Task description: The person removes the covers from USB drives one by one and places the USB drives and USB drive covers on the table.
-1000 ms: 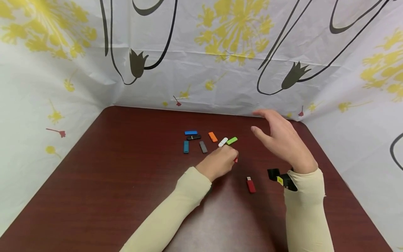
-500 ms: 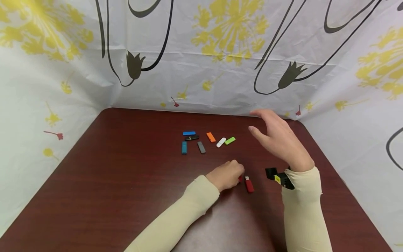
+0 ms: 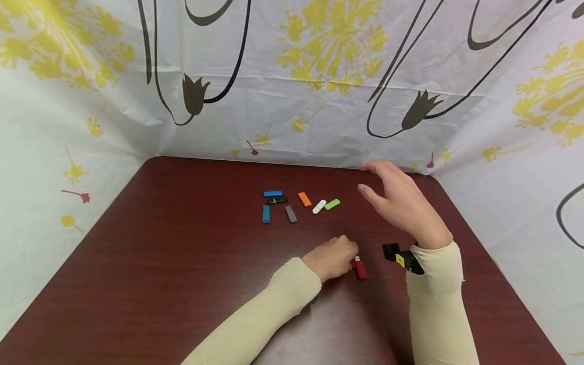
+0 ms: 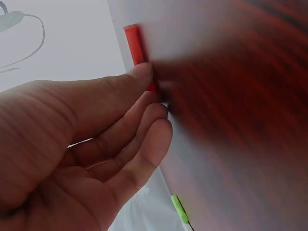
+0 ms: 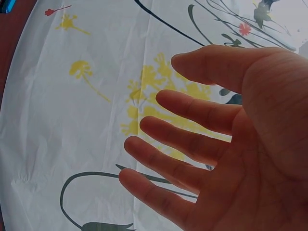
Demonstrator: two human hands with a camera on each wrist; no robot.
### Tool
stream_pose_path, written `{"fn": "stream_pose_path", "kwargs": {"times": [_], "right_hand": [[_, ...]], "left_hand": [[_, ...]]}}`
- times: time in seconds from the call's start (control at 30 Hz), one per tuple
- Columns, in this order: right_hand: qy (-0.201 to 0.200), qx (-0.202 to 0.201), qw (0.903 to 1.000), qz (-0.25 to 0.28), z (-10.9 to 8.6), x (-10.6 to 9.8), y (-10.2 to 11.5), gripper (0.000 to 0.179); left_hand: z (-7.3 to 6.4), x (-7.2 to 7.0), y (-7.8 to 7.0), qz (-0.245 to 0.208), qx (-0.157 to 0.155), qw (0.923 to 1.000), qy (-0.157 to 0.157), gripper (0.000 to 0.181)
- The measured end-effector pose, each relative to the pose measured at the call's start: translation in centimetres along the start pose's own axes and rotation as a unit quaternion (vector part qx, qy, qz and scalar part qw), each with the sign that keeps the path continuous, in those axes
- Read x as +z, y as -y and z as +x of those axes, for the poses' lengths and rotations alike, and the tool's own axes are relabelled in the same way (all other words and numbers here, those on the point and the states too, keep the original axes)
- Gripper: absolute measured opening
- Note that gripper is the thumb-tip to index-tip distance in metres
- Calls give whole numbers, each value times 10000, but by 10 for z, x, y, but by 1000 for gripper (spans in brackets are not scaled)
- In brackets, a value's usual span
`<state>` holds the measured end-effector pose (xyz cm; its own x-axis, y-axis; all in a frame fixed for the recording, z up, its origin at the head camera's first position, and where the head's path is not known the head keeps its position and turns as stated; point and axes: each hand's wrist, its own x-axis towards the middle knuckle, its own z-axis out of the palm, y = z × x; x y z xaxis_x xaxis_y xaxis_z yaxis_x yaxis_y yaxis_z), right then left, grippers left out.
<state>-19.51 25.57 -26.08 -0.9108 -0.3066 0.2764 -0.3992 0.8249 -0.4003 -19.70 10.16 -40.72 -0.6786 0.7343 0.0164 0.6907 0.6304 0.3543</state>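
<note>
My left hand pinches a small red piece, mostly hidden by the fingers, close beside a red USB stick that lies on the table with its metal plug bare. In the left wrist view, the thumb and curled fingers meet around red plastic, and a red length shows beyond the thumb tip. Raised over the right side of the table, my right hand holds nothing. Its fingers are spread and slightly bent in the right wrist view.
Farther back on the dark wood table lie blue, black, teal, grey, orange, white and green USB sticks. A patterned white sheet hangs around the table's back and sides.
The left hand has come toward me and slightly right with the red piece, from near the white and green sticks to beside the red USB stick. The right hand has barely moved.
</note>
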Motion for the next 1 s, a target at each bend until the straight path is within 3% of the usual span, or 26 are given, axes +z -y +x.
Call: {"fn": "stream_pose_path", "kwargs": {"times": [0.17, 0.3, 0.47, 0.77, 1.0], "right_hand": [[11, 53, 10000, 6, 1, 1, -1, 45], [-13, 13, 10000, 31, 3, 3, -4, 46], [-20, -3, 10000, 78, 8, 7, -10, 46], [106, 23, 9999, 12, 15, 14, -13, 52], [32, -102, 9999, 68, 23, 19, -4, 53]], "left_hand": [[-2, -14, 6, -179, -287, 9994, 91, 12], [-5, -29, 14, -131, -407, 9990, -95, 22], [-12, -50, 28, -72, -609, 9972, -429, 30], [-34, -83, 62, -624, -1308, 9834, -1089, 44], [-47, -102, 71, -633, -1442, 9730, -1686, 44]]}}
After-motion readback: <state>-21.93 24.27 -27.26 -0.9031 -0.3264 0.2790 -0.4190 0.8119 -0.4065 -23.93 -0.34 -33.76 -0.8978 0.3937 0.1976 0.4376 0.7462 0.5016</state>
